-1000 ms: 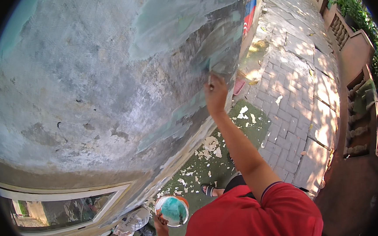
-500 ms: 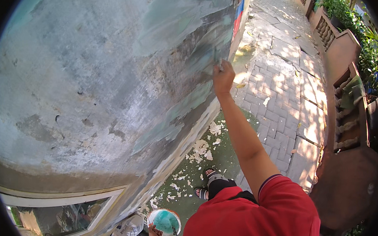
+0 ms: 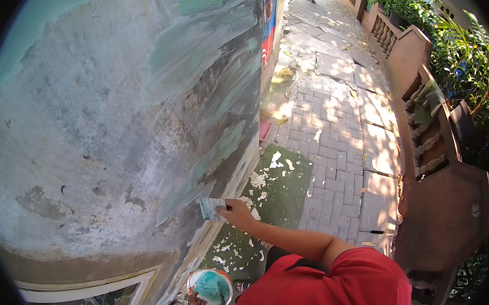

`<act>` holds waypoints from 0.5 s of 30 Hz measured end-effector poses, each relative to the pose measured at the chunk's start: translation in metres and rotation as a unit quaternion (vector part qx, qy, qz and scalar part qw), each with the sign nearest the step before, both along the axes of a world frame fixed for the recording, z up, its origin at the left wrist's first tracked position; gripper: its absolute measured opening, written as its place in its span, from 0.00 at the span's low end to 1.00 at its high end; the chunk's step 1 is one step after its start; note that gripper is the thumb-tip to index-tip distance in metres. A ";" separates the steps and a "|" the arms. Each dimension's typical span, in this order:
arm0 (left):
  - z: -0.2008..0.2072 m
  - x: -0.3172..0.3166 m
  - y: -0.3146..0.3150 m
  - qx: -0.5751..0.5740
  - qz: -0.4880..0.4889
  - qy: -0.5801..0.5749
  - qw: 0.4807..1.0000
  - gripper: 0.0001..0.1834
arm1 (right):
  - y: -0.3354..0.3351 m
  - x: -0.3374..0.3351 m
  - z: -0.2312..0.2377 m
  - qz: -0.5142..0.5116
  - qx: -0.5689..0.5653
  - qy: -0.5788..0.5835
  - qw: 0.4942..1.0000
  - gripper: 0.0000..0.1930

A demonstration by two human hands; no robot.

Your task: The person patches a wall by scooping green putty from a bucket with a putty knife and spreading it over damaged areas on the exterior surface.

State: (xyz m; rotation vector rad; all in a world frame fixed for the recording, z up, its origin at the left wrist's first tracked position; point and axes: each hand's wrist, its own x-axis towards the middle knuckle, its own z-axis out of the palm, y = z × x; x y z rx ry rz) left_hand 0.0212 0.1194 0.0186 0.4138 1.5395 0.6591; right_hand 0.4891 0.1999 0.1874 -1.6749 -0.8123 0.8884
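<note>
Right hand [image 3: 238, 211] grips a putty knife [image 3: 212, 207], fingers closed on its handle, blade flat against the weathered grey wall [image 3: 102, 140] low down, just below a green smear; left hand [image 3: 197, 304] clasps a round tub of green filler [image 3: 210, 288] near the window frame [image 3: 90, 291]. Paint flakes [image 3: 258, 180] litter the green ground strip beside the brick paving [image 3: 340, 146]; a balustrade [image 3: 419, 134] and shrubs line the far side.

Wall [image 3: 112, 122] left, paved path [image 3: 333, 118] right — bowl [image 3: 210, 288] seemingly below the scraper [image 3: 211, 207].
</note>
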 end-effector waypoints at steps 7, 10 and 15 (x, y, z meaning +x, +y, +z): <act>0.080 0.043 0.036 0.120 -0.094 -0.058 0.987 0.17 | -0.077 -0.073 -0.022 -0.007 -0.078 0.251 0.965 0.13; 0.117 0.043 0.046 0.133 -0.120 -0.109 0.978 0.20 | -0.103 -0.130 -0.015 0.017 -0.081 0.241 0.967 0.13; 0.166 0.031 0.054 0.162 -0.179 -0.167 0.956 0.21 | -0.121 -0.212 -0.012 0.086 -0.057 0.115 0.988 0.13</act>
